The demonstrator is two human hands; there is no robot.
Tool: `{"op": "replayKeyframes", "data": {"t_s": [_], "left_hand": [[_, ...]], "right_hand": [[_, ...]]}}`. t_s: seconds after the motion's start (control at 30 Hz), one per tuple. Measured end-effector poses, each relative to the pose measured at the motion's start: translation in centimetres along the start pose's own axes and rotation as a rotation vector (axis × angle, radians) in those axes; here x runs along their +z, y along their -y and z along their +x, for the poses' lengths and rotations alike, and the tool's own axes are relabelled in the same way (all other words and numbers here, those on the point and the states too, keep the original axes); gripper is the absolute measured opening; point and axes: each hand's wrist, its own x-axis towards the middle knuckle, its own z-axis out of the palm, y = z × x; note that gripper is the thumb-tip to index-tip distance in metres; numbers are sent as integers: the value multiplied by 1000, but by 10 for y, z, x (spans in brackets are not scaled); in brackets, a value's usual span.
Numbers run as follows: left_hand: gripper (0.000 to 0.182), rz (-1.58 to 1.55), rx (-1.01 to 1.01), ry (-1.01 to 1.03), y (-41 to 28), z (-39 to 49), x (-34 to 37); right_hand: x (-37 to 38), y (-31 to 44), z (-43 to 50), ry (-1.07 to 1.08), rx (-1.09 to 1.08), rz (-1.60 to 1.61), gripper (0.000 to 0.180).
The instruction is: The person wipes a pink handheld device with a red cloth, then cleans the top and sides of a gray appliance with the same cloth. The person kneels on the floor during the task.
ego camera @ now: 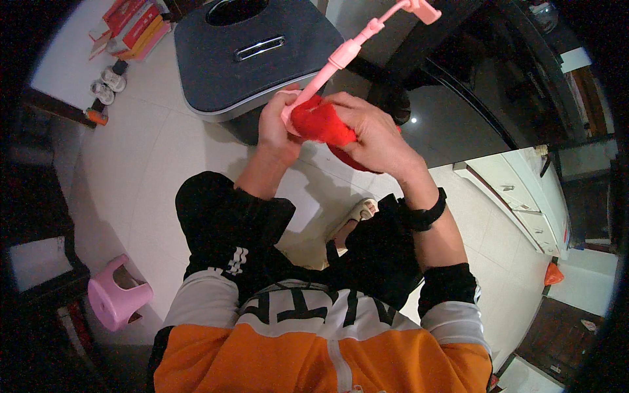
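Observation:
A pink telescopic phone stand (342,54) slants up and away to the right, its clip end (423,11) cut by the top of the picture. My left hand (277,120) grips the stand's pink base, much of which the fingers and a cloth hide. Bunched in my right hand (373,130) is a bright red cloth (322,120), pressed against the base and the bottom of the pole. A darker red fold of it hangs below my right palm.
Just beyond my hands stands a dark-topped bin-like appliance (211,64) with a chrome handle. A glossy black panel (452,118) is at the right, with a white drawer cabinet (516,196) below. Shoes (108,84), boxes (132,32) and a pink plastic stool (118,294) are at the left.

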Motion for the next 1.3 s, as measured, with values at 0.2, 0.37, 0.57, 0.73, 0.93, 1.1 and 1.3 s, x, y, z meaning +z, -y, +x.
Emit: {"op": "replayKeyframes", "data": {"t_s": [0.2,0.37,0.57,0.73,0.93,1.1,1.3], "left_hand": [[45,160,-4,-59,-2,2,0],[41,132,98,-28,5,0,13],[50,-12,85,194,21,1,-11],[48,-61,156,452,21,7,-32],[45,43,140,75,6,1,2],[45,153,109,16,7,-11,19],[40,-194,45,316,18,4,-13]], "right_hand": [[-7,10,-8,-90,-27,331,42],[-12,11,5,-600,-116,-238,56],[24,26,11,-222,2,-314,66],[17,20,7,-205,-60,0,56],[-6,27,4,-593,-210,15,40],[-22,4,10,-655,-34,-436,64],[13,16,11,-311,-162,-157,52]]}}
